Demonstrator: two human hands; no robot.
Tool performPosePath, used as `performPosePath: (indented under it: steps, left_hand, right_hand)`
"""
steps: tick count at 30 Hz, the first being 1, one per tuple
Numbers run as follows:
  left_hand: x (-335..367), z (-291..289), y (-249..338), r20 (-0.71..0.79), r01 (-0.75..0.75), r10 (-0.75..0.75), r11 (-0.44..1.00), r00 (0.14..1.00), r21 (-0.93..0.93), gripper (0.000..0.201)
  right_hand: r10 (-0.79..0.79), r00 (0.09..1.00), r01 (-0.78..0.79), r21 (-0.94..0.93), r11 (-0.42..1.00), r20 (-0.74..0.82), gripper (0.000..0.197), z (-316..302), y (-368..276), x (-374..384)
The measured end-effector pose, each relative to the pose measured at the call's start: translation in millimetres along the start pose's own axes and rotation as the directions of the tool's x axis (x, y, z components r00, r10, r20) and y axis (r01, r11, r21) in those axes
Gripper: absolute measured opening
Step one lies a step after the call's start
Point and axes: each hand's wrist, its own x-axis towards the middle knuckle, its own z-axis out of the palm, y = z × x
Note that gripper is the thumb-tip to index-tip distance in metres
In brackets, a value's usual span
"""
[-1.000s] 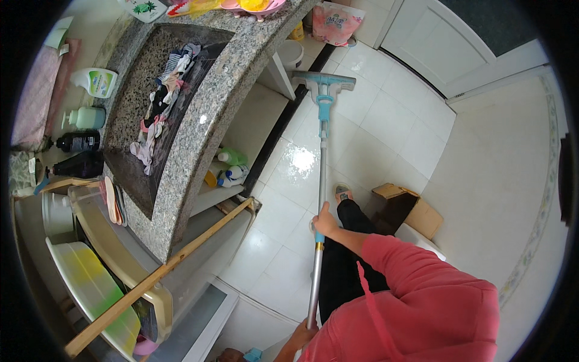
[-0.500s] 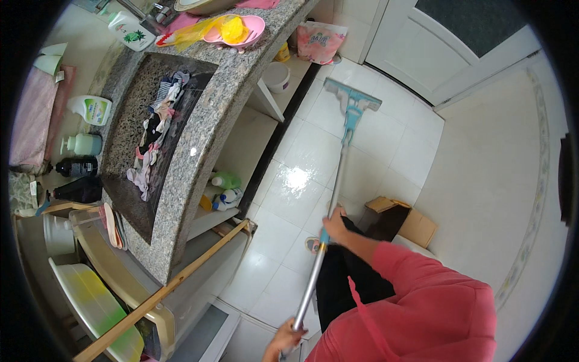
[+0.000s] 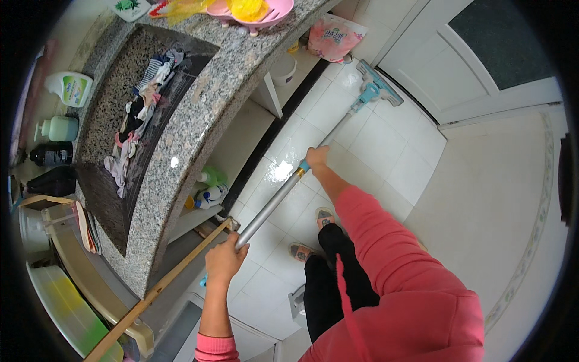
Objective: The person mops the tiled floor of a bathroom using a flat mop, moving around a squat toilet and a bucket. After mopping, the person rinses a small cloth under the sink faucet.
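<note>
A long mop (image 3: 272, 205) with a silver pole and a wide blue-and-grey head slants across the view. My left hand (image 3: 225, 258) is closed round the pole's near end. Farther along, my right hand (image 3: 316, 158) wraps the blue grip of the pole, just past a gold-coloured ring. The mop head (image 3: 380, 86) lies on the white tiled floor (image 3: 386, 148), close to the threshold of the white door (image 3: 476, 78). Around the middle of the floor the tiles shine with a wet-looking glare.
On the left runs a granite counter (image 3: 205, 114) with a stone sink (image 3: 99, 130) holding socks (image 3: 142, 111). Bottles (image 3: 212, 194) stand on the shelf beneath. A wooden pole (image 3: 169, 280) slants nearby. By the door sits a pink package (image 3: 335, 37); my sandalled feet (image 3: 324, 218) stand below.
The mop head has slid farther out and right, toward the door. Both hands have moved forward with the pole, my left also to the left. The feet now show more fully.
</note>
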Motion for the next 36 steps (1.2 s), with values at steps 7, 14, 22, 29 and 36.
performPosePath:
  steps: [7, 14, 22, 29, 36]
  left_hand:
    - [-91.7, 58.7, -34.6, 0.133, 0.099, -0.077, 0.981, 0.988, -0.167, 0.034]
    - [-294.7, 95.1, -102.3, 0.435, 0.468, -0.200, 0.554, 0.878, -0.689, 0.024]
    - [-187.3, 111.4, -60.6, 0.249, 0.265, -0.176, 0.881, 0.952, -0.393, 0.028]
    - [-75.3, 75.4, -24.6, 0.102, 0.127, -0.098, 0.935, 0.990, -0.331, 0.032]
    - [-131.2, 97.7, -64.0, 0.201, 0.190, -0.122, 0.913, 0.972, -0.361, 0.038]
  right_hand:
    - [-0.110, 0.981, 0.136, -0.163, 0.977, 0.163, 0.071, 5.6, 75.9, -78.0]
    - [0.090, 0.864, -0.019, -0.146, 0.989, 0.496, 0.048, -21.9, 175.4, -257.6]
    - [-0.258, 0.930, 0.300, -0.134, 0.944, 0.262, 0.041, -24.2, 133.8, -146.0]
    - [-0.048, 0.992, 0.070, -0.181, 0.981, 0.120, 0.041, 18.3, 87.5, -3.3]
    - [-0.160, 0.951, 0.294, -0.620, 0.728, 0.264, 0.042, 45.2, 131.2, -62.8]
